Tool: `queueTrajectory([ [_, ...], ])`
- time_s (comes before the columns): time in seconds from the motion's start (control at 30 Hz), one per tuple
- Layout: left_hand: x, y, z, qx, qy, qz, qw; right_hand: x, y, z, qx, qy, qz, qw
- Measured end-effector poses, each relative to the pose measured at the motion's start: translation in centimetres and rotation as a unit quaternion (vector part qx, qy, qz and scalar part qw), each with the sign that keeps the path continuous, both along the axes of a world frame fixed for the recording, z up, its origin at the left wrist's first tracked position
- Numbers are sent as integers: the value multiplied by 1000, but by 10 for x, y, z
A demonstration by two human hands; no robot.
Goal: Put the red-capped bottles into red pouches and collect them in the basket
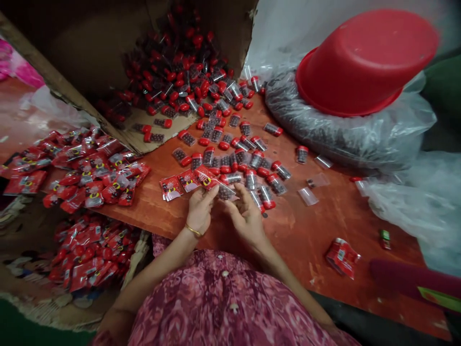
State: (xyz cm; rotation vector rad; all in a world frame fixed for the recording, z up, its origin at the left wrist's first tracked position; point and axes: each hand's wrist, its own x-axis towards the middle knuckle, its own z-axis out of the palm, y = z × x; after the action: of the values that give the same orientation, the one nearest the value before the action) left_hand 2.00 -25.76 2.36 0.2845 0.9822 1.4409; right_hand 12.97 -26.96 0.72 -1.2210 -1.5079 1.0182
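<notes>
Red packet [204, 177] and clear vial [226, 192] sit together between your hands: left grip [199, 211] pinches the packet, right grip [247, 216] pinches the vial, above the surface [309, 230].

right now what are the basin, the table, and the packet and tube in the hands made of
Basin: red moulded plastic, dull sheen. Table: reddish wood or plywood, grain and scuffs. Packet, left hand: glossy printed film, probably plastic. Tube, right hand: see-through, seemingly clear plastic.
</notes>
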Motion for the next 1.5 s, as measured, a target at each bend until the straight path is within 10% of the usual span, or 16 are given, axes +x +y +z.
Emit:
queueTrajectory([
  [0.13, -4, 4, 0, -39, -14, -37, 998, 3, 2, 3, -97, 118, 0, 988],
  [0.63, 3, -1, -4, -23, 67, -41, 997, -13, 3, 5, -93, 159, -91, 979],
  [1.17, 4, -6, -6, 7, 128, -141, 982, -14, -1, 0, -111, 210, -43, 970],
  [1.5, -9, -16, 1, -69, 69, -92, 991, -23, 3, -12, -121, 158, 23, 980],
])
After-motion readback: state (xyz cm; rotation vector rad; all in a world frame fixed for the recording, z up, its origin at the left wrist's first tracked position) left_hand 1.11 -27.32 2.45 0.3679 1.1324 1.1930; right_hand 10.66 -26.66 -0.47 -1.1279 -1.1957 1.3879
